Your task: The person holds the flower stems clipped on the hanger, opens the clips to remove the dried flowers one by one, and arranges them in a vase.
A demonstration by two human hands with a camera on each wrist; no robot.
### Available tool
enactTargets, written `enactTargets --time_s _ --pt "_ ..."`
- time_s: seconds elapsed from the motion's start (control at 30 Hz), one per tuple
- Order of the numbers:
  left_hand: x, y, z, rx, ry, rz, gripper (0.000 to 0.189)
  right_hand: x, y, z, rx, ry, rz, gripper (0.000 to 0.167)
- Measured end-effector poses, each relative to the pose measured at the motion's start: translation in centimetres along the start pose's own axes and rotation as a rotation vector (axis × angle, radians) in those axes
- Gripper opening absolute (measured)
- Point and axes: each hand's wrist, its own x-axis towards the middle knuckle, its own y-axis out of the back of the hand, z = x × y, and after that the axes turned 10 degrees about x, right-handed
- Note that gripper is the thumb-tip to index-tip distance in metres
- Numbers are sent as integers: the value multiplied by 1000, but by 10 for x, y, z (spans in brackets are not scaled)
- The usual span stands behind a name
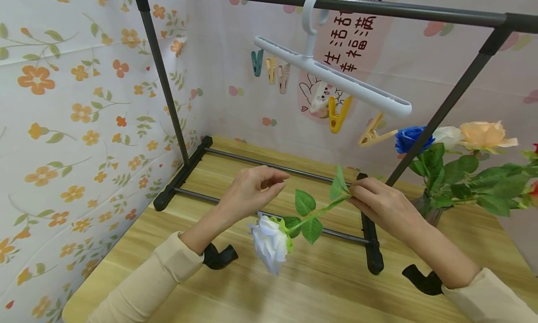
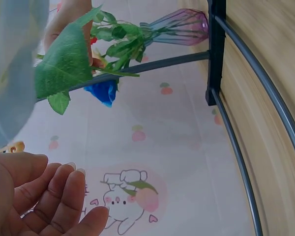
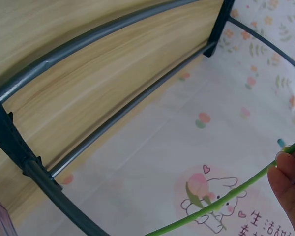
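White rose [image 1: 270, 243] in right hand [image 1: 381, 203]; backdrop [image 1: 235, 119] reads "生活" ("幸福" alongside).

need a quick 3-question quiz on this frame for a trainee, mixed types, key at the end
1. Which of the person's hands holds the loose white rose?
2. True or false: the white hanger lies flat on the table.
3. In the head view, which rose in the vase is crossed by the slanted dark post? A peach, B blue, C red.

Key:
1. The right hand; the left hand holds nothing.
2. False; the white hanger hangs from the rail.
3. B, the blue rose.
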Motion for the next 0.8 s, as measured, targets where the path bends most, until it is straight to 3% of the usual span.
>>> enactTargets --time_s 0.8 --pt "10 -35 15 -59 -88 -27 20 -33 18 -18 -57 -95 50 44"
